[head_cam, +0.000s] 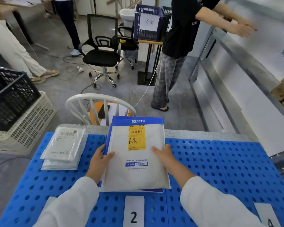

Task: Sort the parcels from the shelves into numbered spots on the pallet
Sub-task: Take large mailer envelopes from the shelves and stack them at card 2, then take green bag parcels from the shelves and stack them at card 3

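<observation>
- Left hand (99, 158) and right hand (166, 157) each grip a side of the white parcel (136, 174).
- Bare blue pallet (220, 161) lies to the right.
- The corner label (266, 213) is cut off.

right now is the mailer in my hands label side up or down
Label side up: the yellow label and barcode show on top of the white mailer, gripped by the left hand and right hand.

Centre frame: a parcel (134, 171) carries "支付宝" on its blue band (138, 121) and a handwritten "陈" on its yellow label (137, 138). On the pallet (220, 161), a centre card (134, 213) reads "2" and a lower-right card (267, 217) reads "4". Upper centre, the paper sign (149, 22) on a crate (143, 35) reads "济南".
</observation>
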The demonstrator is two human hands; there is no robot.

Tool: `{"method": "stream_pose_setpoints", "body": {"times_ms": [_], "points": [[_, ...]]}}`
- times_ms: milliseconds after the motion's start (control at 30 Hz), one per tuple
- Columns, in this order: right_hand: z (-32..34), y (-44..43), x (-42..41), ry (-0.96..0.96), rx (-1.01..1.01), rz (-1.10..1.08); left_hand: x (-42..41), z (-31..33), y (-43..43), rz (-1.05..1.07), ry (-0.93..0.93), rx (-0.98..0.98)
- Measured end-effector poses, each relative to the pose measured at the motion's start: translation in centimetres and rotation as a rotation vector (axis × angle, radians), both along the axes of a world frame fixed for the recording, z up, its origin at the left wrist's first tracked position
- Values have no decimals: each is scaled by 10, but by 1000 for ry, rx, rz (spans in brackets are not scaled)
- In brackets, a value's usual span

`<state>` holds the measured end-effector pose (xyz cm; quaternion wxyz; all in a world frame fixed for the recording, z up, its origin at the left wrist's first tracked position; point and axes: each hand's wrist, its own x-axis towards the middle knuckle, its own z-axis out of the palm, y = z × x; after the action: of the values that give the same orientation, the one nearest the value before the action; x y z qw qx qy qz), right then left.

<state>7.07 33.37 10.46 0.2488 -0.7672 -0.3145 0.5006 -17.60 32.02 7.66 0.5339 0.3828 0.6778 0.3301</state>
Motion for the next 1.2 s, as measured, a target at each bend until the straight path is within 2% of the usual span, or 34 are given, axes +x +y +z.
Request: {"method": "stream_pose_setpoints", "body": {"times_ms": [100,233,400,600,700,800,967,1100,1200], "points": [[-2,3,-5,-262,-19,58,0,-3,4,-31,43,-29],[6,0,-3,-315,18,113,0,4,10,-151,216,7],[52,-7,15,-469,162,281,7,38,21,-463,521,194],[134,-26,43,-667,192,492,58,116,37,-700,591,442],[179,-43,60,-728,239,471,89,169,42,-796,625,630],[225,-64,83,-870,234,445,123,226,43,-866,679,831],[309,-116,134,-1053,293,275,183,320,7,-958,704,1117],[357,-184,167,-1121,327,160,234,368,-43,-1061,701,1251],[375,-243,192,-1166,268,103,276,392,-87,-1132,715,1353]]}}
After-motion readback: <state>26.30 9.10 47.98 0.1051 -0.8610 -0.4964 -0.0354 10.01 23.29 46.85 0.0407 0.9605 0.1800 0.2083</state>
